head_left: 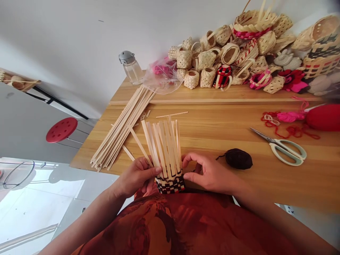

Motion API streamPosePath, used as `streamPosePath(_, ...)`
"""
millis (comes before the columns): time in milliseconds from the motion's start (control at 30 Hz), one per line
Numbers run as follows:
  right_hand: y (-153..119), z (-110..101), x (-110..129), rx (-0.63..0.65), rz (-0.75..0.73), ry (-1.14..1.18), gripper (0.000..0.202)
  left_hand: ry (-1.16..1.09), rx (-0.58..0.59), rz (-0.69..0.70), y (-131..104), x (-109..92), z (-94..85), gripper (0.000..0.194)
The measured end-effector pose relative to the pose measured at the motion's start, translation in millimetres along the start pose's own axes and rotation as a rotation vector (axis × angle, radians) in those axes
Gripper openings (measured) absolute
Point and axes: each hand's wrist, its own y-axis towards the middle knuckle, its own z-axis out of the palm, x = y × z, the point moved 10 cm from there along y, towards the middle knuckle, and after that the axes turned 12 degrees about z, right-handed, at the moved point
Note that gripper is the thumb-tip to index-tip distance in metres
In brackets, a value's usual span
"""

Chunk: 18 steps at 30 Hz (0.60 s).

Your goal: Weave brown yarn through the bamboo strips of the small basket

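A small unfinished basket [171,185] is upright at the table's front edge, by my body. Its low wall is a dark-and-pale check, and pale wooden strips [165,148] rise from it. My left hand [140,175] grips its left side, thumb across the front; one strip leans out to the left there. At the right side is my right hand [203,171], thumb and forefinger apart by the wall, other fingers curled around a strand of dark yarn, partly hidden. A dark yarn ball [238,158] lies on the table to the right, its loose end pointing toward that hand.
Scissors [281,147] and red yarn [325,117] lie at right. A bundle of wooden strips [124,127] stretches along the left side. Behind stand a bottle [131,69], a plastic bag [163,76] and several small woven baskets [207,60]. A red stool [61,129] is beyond the left edge.
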Motion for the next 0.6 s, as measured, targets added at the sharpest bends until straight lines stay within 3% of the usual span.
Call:
streamPosePath(167, -5, -1, -5, 0.153, 0.05, -0.104, 0.014, -0.003, -0.001, -0.002, 0, -6, 3.3, 0.038)
streamPosePath(433, -18, -67, 43, 0.16, -0.099, -0.339, 0.008, 0.106, 0.1, -0.076, 6, -7, 22.8, 0.035)
streamPosePath(600, -12, -113, 69, 0.057, -0.176, -0.102, 0.008, 0.181, 0.157, -0.093, 13, -13, 35.3, 0.035)
